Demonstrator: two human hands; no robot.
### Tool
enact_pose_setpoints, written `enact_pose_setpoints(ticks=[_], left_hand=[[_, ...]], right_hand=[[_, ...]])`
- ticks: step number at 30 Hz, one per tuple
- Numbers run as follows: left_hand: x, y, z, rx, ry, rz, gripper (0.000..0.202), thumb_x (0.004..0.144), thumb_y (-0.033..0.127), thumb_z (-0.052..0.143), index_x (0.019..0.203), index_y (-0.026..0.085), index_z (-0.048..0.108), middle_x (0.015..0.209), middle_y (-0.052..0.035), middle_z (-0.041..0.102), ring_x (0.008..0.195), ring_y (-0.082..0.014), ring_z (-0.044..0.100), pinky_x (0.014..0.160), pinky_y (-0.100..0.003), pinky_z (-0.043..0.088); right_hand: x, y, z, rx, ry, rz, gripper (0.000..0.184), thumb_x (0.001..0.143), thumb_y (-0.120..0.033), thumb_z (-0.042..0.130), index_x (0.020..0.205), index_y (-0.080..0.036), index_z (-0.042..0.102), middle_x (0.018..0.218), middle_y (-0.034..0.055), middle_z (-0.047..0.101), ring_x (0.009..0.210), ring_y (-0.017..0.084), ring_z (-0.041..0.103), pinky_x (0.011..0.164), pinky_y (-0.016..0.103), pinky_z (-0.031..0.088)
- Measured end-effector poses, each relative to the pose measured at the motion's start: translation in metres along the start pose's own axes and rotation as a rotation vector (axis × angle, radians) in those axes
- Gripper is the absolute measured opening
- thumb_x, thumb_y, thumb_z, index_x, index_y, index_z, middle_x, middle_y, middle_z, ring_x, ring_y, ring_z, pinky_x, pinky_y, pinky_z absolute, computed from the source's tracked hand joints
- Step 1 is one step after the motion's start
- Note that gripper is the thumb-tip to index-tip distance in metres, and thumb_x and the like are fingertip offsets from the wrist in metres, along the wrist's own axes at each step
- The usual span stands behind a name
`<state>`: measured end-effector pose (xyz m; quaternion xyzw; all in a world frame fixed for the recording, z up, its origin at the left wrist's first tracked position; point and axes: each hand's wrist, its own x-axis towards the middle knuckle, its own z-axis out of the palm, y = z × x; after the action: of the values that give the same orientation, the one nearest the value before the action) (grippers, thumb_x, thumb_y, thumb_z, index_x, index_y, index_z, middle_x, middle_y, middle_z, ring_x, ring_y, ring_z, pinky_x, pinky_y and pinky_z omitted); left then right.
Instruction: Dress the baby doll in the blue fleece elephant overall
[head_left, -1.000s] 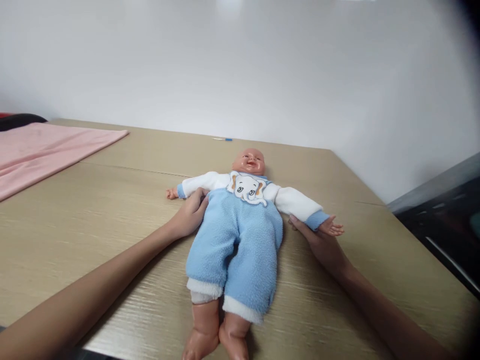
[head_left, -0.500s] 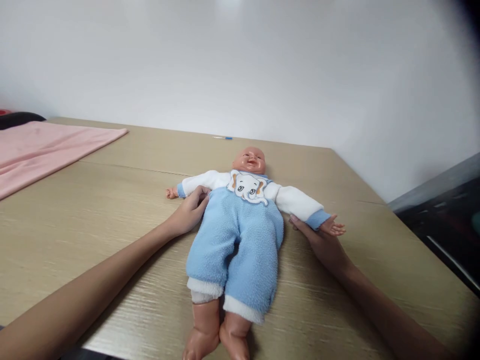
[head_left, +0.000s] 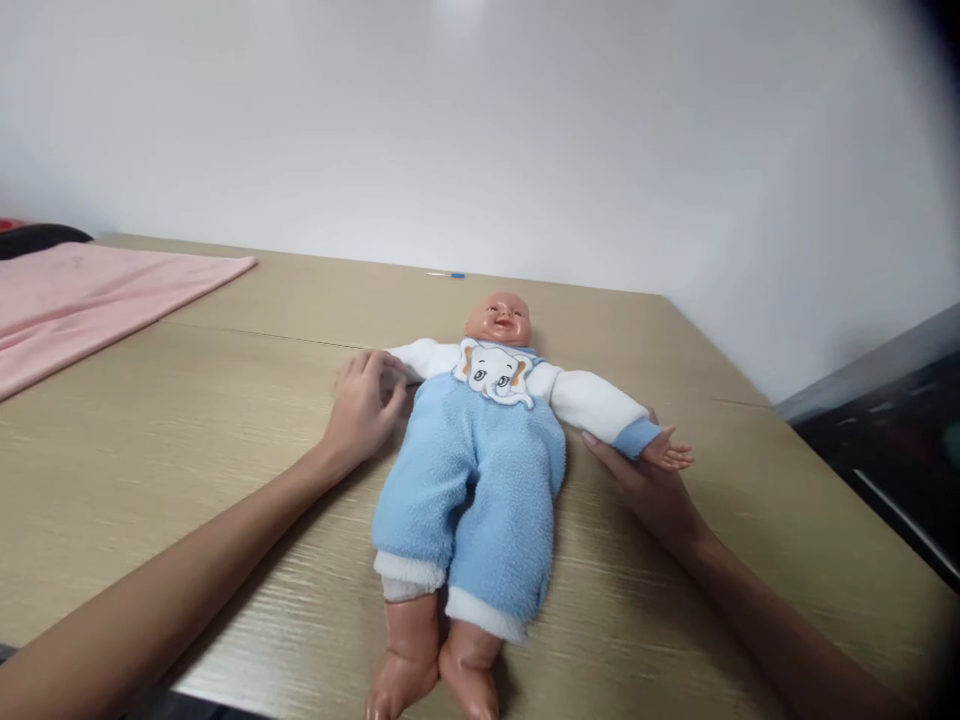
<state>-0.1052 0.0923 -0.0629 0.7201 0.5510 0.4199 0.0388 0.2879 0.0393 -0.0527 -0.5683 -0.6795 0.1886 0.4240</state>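
A baby doll (head_left: 469,480) lies face up on the table, its head pointing away from me. It wears blue fleece overalls with white sleeves and an elephant patch (head_left: 495,375) on the chest. My left hand (head_left: 367,400) rests over the doll's sleeve on the left, fingers slightly bent and thumb apart, covering the doll's hand there. On the other side, my right hand (head_left: 660,500) is around the doll's outstretched forearm. Its thumb shows at the near edge of the sleeve, a fingertip shows beyond it, and the remaining fingers are hidden.
A pink cloth (head_left: 90,300) lies flat at the table's left. Near the back edge is a small pen-like item (head_left: 446,275) with a blue end. Behind the wooden table (head_left: 247,420) rises a white wall (head_left: 420,140). Dark furniture (head_left: 885,450) stands beyond the right edge.
My left hand has moved off the doll's side, outward and slightly away, onto its sleeve and hand. My right hand has barely shifted, and a fingertip now shows past the sleeve.
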Motion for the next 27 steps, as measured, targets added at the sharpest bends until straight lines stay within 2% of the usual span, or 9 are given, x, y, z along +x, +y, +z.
enact_pose_setpoints(ticks=[3,6,11,15,18,21,23,25,27], left_hand=[[0.004,-0.01,-0.008,0.114,0.055,0.027,0.032,0.103,0.039,0.06,0.129,0.02,0.062,0.137,-0.0148,0.069,0.13,-0.0369,0.058,0.119,-0.057,0.042],[0.005,-0.023,-0.008,0.156,-0.015,-0.03,0.053,0.103,0.049,0.059,0.142,0.014,0.055,0.146,-0.0203,0.065,0.137,-0.0427,0.053,0.122,-0.061,0.04],[0.003,-0.029,-0.005,0.152,-0.128,-0.126,0.065,0.102,0.06,0.056,0.147,0.014,0.052,0.144,-0.0212,0.067,0.134,-0.0443,0.058,0.118,-0.062,0.043],[0.003,-0.023,-0.008,0.099,-0.188,-0.146,0.057,0.104,0.066,0.051,0.132,0.017,0.061,0.127,-0.018,0.073,0.12,-0.0399,0.064,0.103,-0.054,0.051],[0.003,-0.018,-0.011,0.087,-0.218,-0.17,0.061,0.105,0.072,0.048,0.127,0.017,0.064,0.118,-0.0179,0.075,0.112,-0.0389,0.066,0.094,-0.049,0.05],[0.002,-0.01,-0.014,-0.016,-0.247,-0.29,0.062,0.104,0.075,0.048,0.125,0.02,0.067,0.11,-0.0138,0.078,0.101,-0.0342,0.07,0.081,-0.04,0.05],[0.001,-0.006,-0.016,-0.167,-0.309,-0.387,0.061,0.104,0.077,0.049,0.124,0.022,0.068,0.087,-0.0073,0.077,0.078,-0.0275,0.07,0.067,-0.034,0.048],[0.0,-0.002,-0.016,-0.356,-0.4,-0.461,0.061,0.104,0.079,0.049,0.121,0.023,0.067,0.062,0.0003,0.066,0.053,-0.0213,0.061,0.052,-0.029,0.042],[-0.002,-0.001,-0.015,-0.525,-0.451,-0.529,0.06,0.103,0.081,0.049,0.116,0.024,0.063,0.05,0.0042,0.057,0.039,-0.0188,0.054,0.041,-0.026,0.037]], right_hand=[[0.0,0.0,-0.001,-0.037,0.035,-0.052,0.049,0.089,-0.059,0.077,0.126,-0.027,0.075,0.147,0.0137,0.072,0.14,0.038,0.068,0.128,0.055,0.048],[-0.001,-0.001,0.0,-0.056,0.045,-0.082,0.067,0.09,-0.051,0.079,0.149,-0.023,0.062,0.153,0.0167,0.069,0.133,0.036,0.072,0.125,0.054,0.052],[-0.006,-0.005,0.001,-0.074,-0.041,-0.167,0.076,0.091,-0.044,0.082,0.159,-0.026,0.052,0.158,0.0147,0.065,0.136,0.035,0.07,0.119,0.05,0.057],[-0.009,-0.002,0.001,-0.072,-0.099,-0.197,0.081,0.088,-0.036,0.082,0.161,-0.025,0.049,0.16,0.015,0.062,0.142,0.036,0.066,0.123,0.052,0.053],[-0.008,0.005,-0.001,-0.027,-0.148,-0.189,0.083,0.084,-0.027,0.077,0.162,-0.027,0.049,0.161,0.0125,0.062,0.145,0.037,0.065,0.126,0.054,0.05],[-0.005,0.008,-0.007,0.047,-0.21,-0.126,0.08,0.082,-0.022,0.07,0.16,-0.027,0.054,0.157,0.0099,0.068,0.141,0.035,0.068,0.122,0.051,0.054],[-0.002,0.007,-0.011,0.074,-0.22,-0.086,0.072,0.084,-0.023,0.068,0.155,-0.027,0.061,0.152,0.0085,0.073,0.136,0.033,0.072,0.118,0.049,0.057],[0.0,0.007,-0.013,0.084,-0.211,-0.072,0.063,0.086,-0.024,0.068,0.149,-0.027,0.067,0.15,0.0081,0.074,0.132,0.032,0.074,0.115,0.048,0.059],[0.001,0.008,-0.013,0.108,-0.215,-0.07,0.062,0.086,-0.025,0.07,0.148,-0.026,0.068,0.151,0.009,0.074,0.132,0.031,0.075,0.115,0.047,0.059]])
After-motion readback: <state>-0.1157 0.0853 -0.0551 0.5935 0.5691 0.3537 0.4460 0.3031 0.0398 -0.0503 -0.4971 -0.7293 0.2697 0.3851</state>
